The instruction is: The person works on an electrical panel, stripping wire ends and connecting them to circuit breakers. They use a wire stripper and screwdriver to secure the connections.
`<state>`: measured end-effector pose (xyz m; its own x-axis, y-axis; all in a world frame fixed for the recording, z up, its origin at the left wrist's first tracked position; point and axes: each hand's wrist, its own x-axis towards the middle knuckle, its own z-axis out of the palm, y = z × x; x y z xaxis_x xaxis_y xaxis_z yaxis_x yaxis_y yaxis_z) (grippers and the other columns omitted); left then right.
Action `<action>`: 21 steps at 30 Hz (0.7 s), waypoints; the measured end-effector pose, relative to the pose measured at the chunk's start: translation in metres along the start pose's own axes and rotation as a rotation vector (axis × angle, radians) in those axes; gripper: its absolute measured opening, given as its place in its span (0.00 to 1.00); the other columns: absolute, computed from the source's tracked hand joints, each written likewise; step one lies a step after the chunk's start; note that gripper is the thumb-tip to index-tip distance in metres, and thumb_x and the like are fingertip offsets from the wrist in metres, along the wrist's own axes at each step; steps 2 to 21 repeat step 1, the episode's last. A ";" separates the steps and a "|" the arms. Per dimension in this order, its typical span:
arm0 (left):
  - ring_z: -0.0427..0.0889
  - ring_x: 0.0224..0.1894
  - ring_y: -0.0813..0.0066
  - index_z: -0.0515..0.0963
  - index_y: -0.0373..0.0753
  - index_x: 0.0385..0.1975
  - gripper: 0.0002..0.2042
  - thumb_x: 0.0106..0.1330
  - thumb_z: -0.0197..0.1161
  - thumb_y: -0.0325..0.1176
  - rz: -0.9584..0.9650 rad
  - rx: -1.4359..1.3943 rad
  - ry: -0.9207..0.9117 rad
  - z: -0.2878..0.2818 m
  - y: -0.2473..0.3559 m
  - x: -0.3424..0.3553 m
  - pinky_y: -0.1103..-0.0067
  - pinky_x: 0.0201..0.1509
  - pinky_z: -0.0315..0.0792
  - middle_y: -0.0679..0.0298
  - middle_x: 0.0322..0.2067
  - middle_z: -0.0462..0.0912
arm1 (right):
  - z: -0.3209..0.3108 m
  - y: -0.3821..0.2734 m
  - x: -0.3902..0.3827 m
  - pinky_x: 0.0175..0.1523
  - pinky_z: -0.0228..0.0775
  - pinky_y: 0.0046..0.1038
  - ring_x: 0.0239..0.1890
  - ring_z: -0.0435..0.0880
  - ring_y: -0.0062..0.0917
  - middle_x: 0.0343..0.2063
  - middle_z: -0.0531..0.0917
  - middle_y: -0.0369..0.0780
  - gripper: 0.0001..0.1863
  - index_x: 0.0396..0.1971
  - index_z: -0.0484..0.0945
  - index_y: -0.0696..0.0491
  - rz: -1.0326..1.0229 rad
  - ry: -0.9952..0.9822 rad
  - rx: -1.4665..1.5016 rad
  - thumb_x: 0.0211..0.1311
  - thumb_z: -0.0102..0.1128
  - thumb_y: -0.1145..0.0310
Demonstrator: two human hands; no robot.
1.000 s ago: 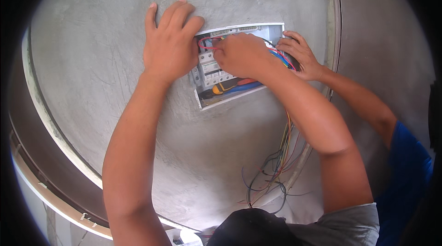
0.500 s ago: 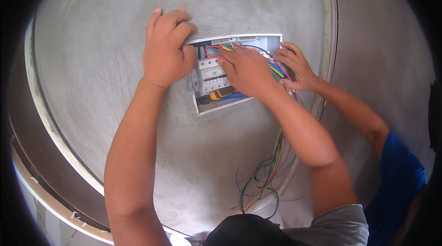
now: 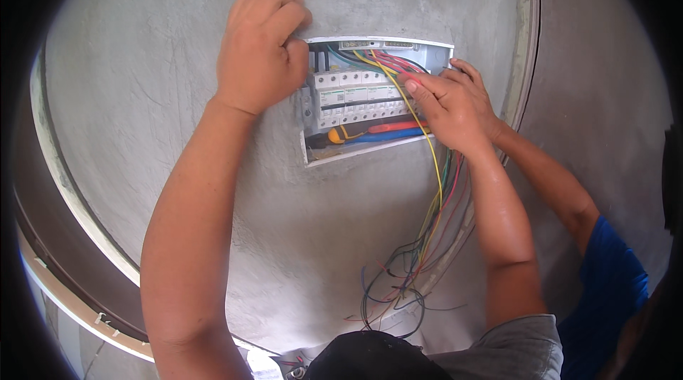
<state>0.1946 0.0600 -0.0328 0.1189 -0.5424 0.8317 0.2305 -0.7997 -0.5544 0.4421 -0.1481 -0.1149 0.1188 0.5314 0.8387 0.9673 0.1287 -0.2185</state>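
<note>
A recessed electrical panel box [image 3: 378,40] with a white rim holds a row of circuit breakers [image 3: 356,95]. My left hand [image 3: 260,49] is at its upper left corner, fingers bent against the wall and the thumb by the rim; I see nothing held. At the box's right side, my right hand [image 3: 448,110] closes its thumb and fingers on wires, a red one among them. A yellow wire [image 3: 435,156] loops down past the breakers. Pliers with yellow-and-black grips [image 3: 337,135] and red and blue handles [image 3: 384,135] lie in the box bottom.
A co-worker's hand [image 3: 475,80], from a blue sleeve [image 3: 605,280], touches the box's right edge. Loose wires [image 3: 409,270] hang in a tangle below. Around the box is a grey plastered wall [image 3: 142,95]. A dark rounded shape [image 3: 373,355] rises at the lower edge.
My right hand has moved right, from over the breakers to the box's right side, uncovering breakers and tool handles. A yellow wire now hangs across the front. The view has shifted slightly.
</note>
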 end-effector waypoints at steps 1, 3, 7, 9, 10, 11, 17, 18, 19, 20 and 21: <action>0.84 0.57 0.55 0.83 0.41 0.39 0.14 0.53 0.61 0.20 0.001 0.002 0.004 0.000 0.000 0.001 0.48 0.83 0.68 0.61 0.48 0.85 | -0.002 0.000 0.001 0.50 0.82 0.33 0.41 0.93 0.36 0.40 0.94 0.51 0.20 0.58 0.90 0.56 0.018 -0.021 -0.011 0.87 0.62 0.55; 0.84 0.57 0.55 0.83 0.41 0.39 0.14 0.53 0.61 0.20 0.001 0.002 0.004 0.000 0.000 0.001 0.48 0.83 0.68 0.61 0.48 0.85 | -0.002 0.000 0.001 0.50 0.82 0.33 0.41 0.93 0.36 0.40 0.94 0.51 0.20 0.58 0.90 0.56 0.018 -0.021 -0.011 0.87 0.62 0.55; 0.84 0.57 0.55 0.83 0.41 0.39 0.14 0.53 0.61 0.20 0.001 0.002 0.004 0.000 0.000 0.001 0.48 0.83 0.68 0.61 0.48 0.85 | -0.002 0.000 0.001 0.50 0.82 0.33 0.41 0.93 0.36 0.40 0.94 0.51 0.20 0.58 0.90 0.56 0.018 -0.021 -0.011 0.87 0.62 0.55; 0.84 0.57 0.55 0.83 0.41 0.39 0.14 0.53 0.61 0.20 0.001 0.002 0.004 0.000 0.000 0.001 0.48 0.83 0.68 0.61 0.48 0.85 | -0.002 0.000 0.001 0.50 0.82 0.33 0.41 0.93 0.36 0.40 0.94 0.51 0.20 0.58 0.90 0.56 0.018 -0.021 -0.011 0.87 0.62 0.55; 0.84 0.57 0.55 0.83 0.41 0.39 0.14 0.53 0.61 0.20 0.001 0.002 0.004 0.000 0.000 0.001 0.48 0.83 0.68 0.61 0.48 0.85 | -0.002 0.000 0.001 0.50 0.82 0.33 0.41 0.93 0.36 0.40 0.94 0.51 0.20 0.58 0.90 0.56 0.018 -0.021 -0.011 0.87 0.62 0.55; 0.84 0.57 0.55 0.83 0.41 0.39 0.14 0.53 0.61 0.20 0.001 0.002 0.004 0.000 0.000 0.001 0.48 0.83 0.68 0.61 0.48 0.85 | -0.002 0.000 0.001 0.50 0.82 0.33 0.41 0.93 0.36 0.40 0.94 0.51 0.20 0.58 0.90 0.56 0.018 -0.021 -0.011 0.87 0.62 0.55; 0.84 0.57 0.55 0.83 0.41 0.39 0.14 0.53 0.61 0.20 0.001 0.002 0.004 0.000 0.000 0.001 0.48 0.83 0.68 0.61 0.48 0.85 | -0.002 0.000 0.001 0.50 0.82 0.33 0.41 0.93 0.36 0.40 0.94 0.51 0.20 0.58 0.90 0.56 0.018 -0.021 -0.011 0.87 0.62 0.55; 0.84 0.57 0.55 0.83 0.41 0.39 0.14 0.53 0.61 0.20 0.001 0.002 0.004 0.000 0.000 0.001 0.48 0.83 0.68 0.61 0.48 0.85 | -0.002 0.000 0.001 0.50 0.82 0.33 0.41 0.93 0.36 0.40 0.94 0.51 0.20 0.58 0.90 0.56 0.018 -0.021 -0.011 0.87 0.62 0.55; 0.84 0.57 0.55 0.83 0.41 0.39 0.14 0.53 0.61 0.20 0.001 0.002 0.004 0.000 0.000 0.001 0.48 0.83 0.68 0.61 0.48 0.85 | -0.002 0.000 0.001 0.50 0.82 0.33 0.41 0.93 0.36 0.40 0.94 0.51 0.20 0.58 0.90 0.56 0.018 -0.021 -0.011 0.87 0.62 0.55; 0.84 0.57 0.55 0.83 0.41 0.39 0.14 0.53 0.61 0.20 0.001 0.002 0.004 0.000 0.000 0.001 0.48 0.83 0.68 0.61 0.48 0.85 | -0.002 0.000 0.001 0.50 0.82 0.33 0.41 0.93 0.36 0.40 0.94 0.51 0.20 0.58 0.90 0.56 0.018 -0.021 -0.011 0.87 0.62 0.55; 0.84 0.57 0.55 0.83 0.41 0.39 0.14 0.53 0.61 0.20 0.001 0.002 0.004 0.000 0.000 0.001 0.48 0.83 0.68 0.61 0.48 0.85 | -0.002 0.000 0.001 0.50 0.82 0.33 0.41 0.93 0.36 0.40 0.94 0.51 0.20 0.58 0.90 0.56 0.018 -0.021 -0.011 0.87 0.62 0.55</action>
